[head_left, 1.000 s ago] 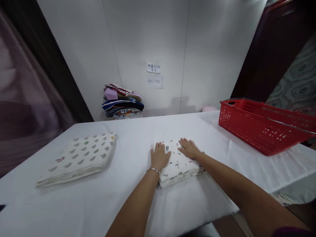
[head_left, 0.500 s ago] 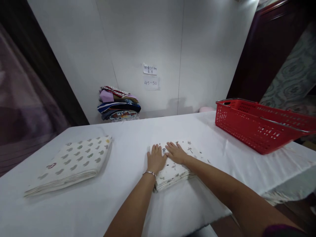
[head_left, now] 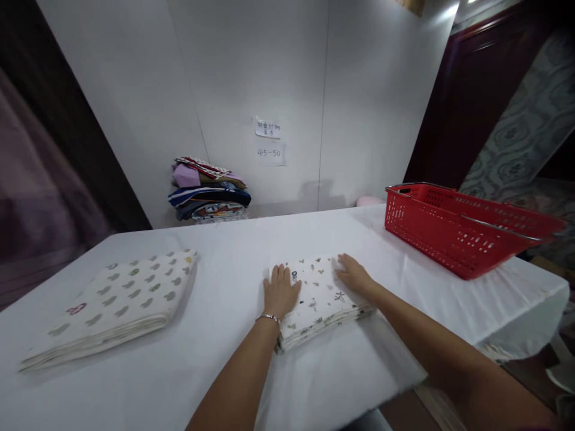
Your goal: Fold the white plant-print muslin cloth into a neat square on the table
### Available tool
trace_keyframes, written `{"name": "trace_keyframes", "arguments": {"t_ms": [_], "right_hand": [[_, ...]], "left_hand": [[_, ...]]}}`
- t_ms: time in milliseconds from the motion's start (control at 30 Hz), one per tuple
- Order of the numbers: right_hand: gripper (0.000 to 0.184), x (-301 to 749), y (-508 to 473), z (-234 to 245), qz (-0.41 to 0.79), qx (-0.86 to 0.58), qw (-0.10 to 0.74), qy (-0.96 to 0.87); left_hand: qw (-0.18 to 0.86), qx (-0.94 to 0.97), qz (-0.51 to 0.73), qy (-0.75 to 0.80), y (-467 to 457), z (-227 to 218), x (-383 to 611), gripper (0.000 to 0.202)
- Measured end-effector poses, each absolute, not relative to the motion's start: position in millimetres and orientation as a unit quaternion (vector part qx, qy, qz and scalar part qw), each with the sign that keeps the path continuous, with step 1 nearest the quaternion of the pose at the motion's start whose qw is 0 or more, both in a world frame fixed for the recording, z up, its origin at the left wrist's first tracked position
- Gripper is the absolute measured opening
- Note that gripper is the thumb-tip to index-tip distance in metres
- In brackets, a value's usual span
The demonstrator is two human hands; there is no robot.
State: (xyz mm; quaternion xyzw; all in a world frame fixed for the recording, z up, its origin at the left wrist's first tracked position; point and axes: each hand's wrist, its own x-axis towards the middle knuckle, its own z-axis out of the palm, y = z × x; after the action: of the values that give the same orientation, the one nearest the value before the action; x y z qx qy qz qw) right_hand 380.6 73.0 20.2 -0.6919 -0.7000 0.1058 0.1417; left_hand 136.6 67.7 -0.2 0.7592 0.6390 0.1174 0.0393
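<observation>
Since the small-print white cloth (head_left: pixel 321 293) already lies as a compact, many-layered rectangle on the tabletop (head_left: pixel 211 317), I would judge its folding mostly done. It sits just in front of the person, and, taking it as the centre of a clock with twelve at the wall, the left hand (head_left: pixel 281 293) rests over its nine o'clock end, palm down with fingers spread, while the right hand (head_left: pixel 356 278) lies on its two o'clock corner with fingers stretched out. Neither grip is clenched: both look loose, pressing or steadying the top layer, though whether the right thumb catches the edge I cannot tell. What seems left is slight: the layers along the six o'clock edge show a little unevenness, and the hands have not yet let the bundle go. At nine o'clock, well apart, a larger cloth with grey shapes (head_left: pixel 126 293) lies flat, also folded in layers and touched by neither hand; it too looks finished, if less compact. At two o'clock stands a red basket (head_left: pixel 426 233), with neither of these two cloths placed in it, as far as its visible side shows. Toward ten or eleven o'clock, by the wall, rises a stack of coloured fabrics (head_left: pixel 209 191), well away from both hands.
</observation>
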Motion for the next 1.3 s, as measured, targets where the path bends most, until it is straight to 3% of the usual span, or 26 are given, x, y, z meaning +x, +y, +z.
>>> {"name": "trace_keyframes", "arguments": {"t_ms": [267,433,533,700,933,1067,1200,1300], "right_hand": [[0.080,416,56,16,0.241,-0.743,0.161,-0.603],[0.078,423,67,26,0.323,-0.710,0.196,-0.594],[0.079,435,89,37,0.269,-0.701,0.203,-0.629],[0.075,441,126,44,0.143,-0.733,0.128,-0.653],[0.057,400,115,37,0.065,-0.705,0.115,-0.697],[0.049,355,71,35,0.086,-0.602,0.131,-0.783],[0.055,315,11,29,0.140,-0.494,0.117,-0.850],[0.062,302,-20,18,0.110,-0.450,0.120,-0.878]], "left_hand": [[0.083,0.750,0.116,0.645,68,4,136,0.062],[0.130,0.741,0.124,0.647,71,11,133,0.061],[0.166,0.735,0.124,0.646,73,17,131,0.060],[0.185,0.756,0.158,0.608,70,18,128,0.047],[0.174,0.776,0.257,0.549,74,-1,120,0.041],[0.192,0.737,0.297,0.576,87,-2,115,0.043],[0.233,0.674,0.290,0.638,101,0,111,0.046],[0.251,0.658,0.271,0.656,111,5,107,0.044]]}}
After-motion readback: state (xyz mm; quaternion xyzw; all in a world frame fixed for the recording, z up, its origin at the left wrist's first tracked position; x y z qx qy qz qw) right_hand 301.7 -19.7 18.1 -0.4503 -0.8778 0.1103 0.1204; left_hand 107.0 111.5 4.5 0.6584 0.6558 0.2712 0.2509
